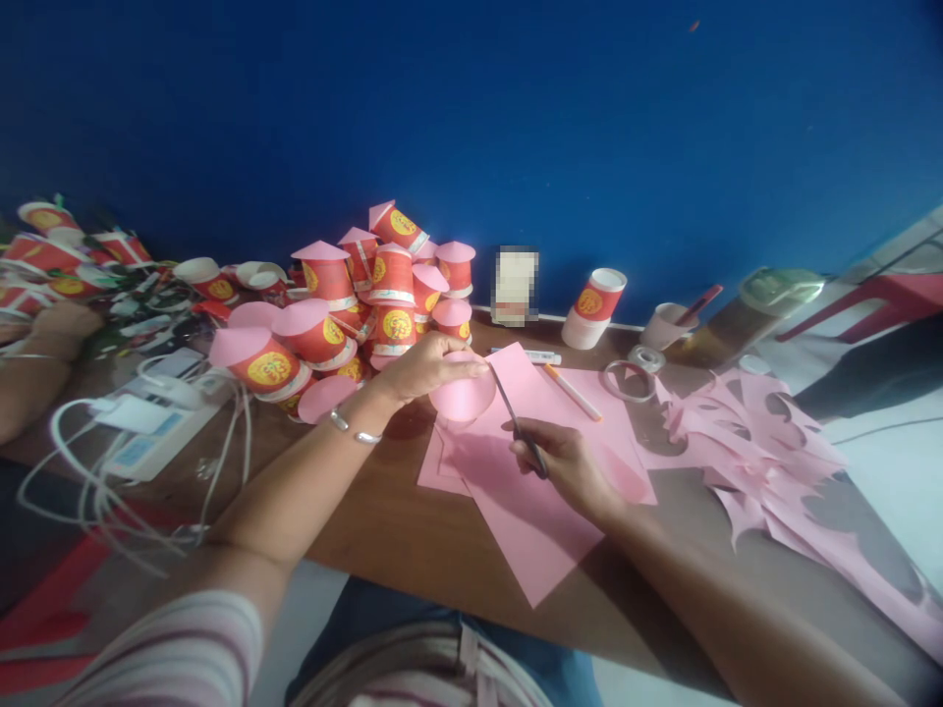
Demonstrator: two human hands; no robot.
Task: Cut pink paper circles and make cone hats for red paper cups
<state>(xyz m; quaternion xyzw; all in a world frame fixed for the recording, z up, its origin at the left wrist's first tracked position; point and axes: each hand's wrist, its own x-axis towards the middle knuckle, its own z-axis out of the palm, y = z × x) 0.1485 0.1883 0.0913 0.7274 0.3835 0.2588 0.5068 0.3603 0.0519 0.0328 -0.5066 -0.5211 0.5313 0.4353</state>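
Observation:
Between the thumb and fingers of my left hand [434,368] is a pink paper circle [463,398], held by its upper edge. My right hand [564,462] grips a pair of scissors [516,417] by the handle, the blades pointing up and left to the circle's edge. Whether the blades are parted is too small to tell. Below both hands lie overlapping pink paper sheets [534,540]. An orange marker [575,393] rests on the sheets, and a white marker [534,357] lies just behind them.
Red paper cups with pink cone tops [394,275] are piled at the back left. A white power strip [158,427] with cables sits left. Pink paper scraps [766,442], a tape roll [628,381] and stacked cups [593,309] are right. Another person's hand [66,329] shows far left.

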